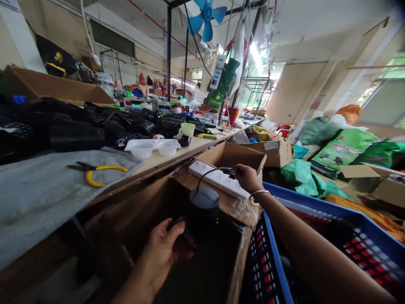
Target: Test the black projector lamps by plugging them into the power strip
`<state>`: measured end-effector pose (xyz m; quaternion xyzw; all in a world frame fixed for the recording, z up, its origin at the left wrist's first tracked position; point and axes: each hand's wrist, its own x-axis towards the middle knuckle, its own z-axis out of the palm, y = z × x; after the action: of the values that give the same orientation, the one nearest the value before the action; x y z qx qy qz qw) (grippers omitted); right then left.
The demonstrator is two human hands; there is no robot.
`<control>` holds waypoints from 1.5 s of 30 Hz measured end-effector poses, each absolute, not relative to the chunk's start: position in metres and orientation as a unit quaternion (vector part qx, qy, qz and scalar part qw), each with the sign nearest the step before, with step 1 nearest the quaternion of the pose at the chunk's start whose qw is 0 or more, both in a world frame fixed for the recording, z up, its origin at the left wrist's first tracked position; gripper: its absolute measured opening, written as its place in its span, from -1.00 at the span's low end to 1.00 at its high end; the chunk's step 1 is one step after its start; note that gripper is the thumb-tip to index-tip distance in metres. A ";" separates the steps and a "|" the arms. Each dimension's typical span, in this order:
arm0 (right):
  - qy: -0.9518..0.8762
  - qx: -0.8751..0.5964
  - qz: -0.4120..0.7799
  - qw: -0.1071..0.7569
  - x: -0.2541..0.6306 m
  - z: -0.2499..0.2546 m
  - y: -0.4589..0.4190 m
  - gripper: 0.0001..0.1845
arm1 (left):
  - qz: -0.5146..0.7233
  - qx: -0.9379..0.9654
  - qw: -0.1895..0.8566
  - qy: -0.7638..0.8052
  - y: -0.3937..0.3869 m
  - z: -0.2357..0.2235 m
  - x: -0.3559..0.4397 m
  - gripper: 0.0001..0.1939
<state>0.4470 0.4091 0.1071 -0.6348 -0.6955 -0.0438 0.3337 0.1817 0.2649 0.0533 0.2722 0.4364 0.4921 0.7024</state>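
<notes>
Right in front, the left hand (163,247) holds a round black can with a flat lid (204,203). Its fingers are together and curl under the can, but the dark shade hides part of the grip, so I cannot tell how tight it is. A thin black cord (209,172) curves up from the can to the right hand (249,178). The right fingers (241,171) are closed on the dark end of the cord, just above a long white power strip (215,179). The strip lies on a flap of a cardboard box (229,156). A good hold looks firm and low on the can, with the cord a bit loose so it does not tug. A silver bangle (257,194) sits on the right wrist, and a blue plastic crate (311,207) is under that arm. To the left, yellow pliers (95,174) lie on a gray mat (38,190). Past them, a white plastic tray (152,147) sits on a long workbench (186,152), near a heap of black bags (76,131). Green sacks (343,147) fill the right side, and a blue fan (206,17) hangs far up high.
</notes>
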 end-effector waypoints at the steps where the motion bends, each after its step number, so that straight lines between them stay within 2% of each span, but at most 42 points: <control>1: -0.694 -0.638 -0.044 0.331 0.446 0.104 0.415 -0.73 | 0.496 0.273 0.696 0.441 0.268 0.052 0.182 -0.63; 16: -0.727 -0.637 -0.080 0.242 0.448 0.081 0.430 -0.68 | 0.497 0.282 0.694 0.438 0.274 0.029 0.181 -0.57; 21: -0.705 -0.649 -0.105 0.265 0.449 0.067 0.429 -0.73 | 0.517 0.271 0.699 0.413 0.275 0.034 0.186 -0.57; 31: -0.656 -0.658 -0.044 0.367 0.441 0.056 0.421 -0.74 | 0.520 0.269 0.700 0.408 0.279 0.037 0.189 -0.63; 37: -0.656 -0.651 -0.017 0.383 0.443 0.052 0.422 -0.74 | 0.516 0.277 0.699 0.411 0.279 0.036 0.189 -0.66; 45: -0.651 -0.655 -0.037 0.383 0.440 0.052 0.418 -0.75 | 0.508 0.290 0.706 0.399 0.278 0.036 0.187 -0.76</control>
<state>0.4397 0.4179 0.0523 -0.6547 -0.6508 -0.0367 0.3828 0.1871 0.2777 0.0358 0.2899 0.3986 0.5080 0.7064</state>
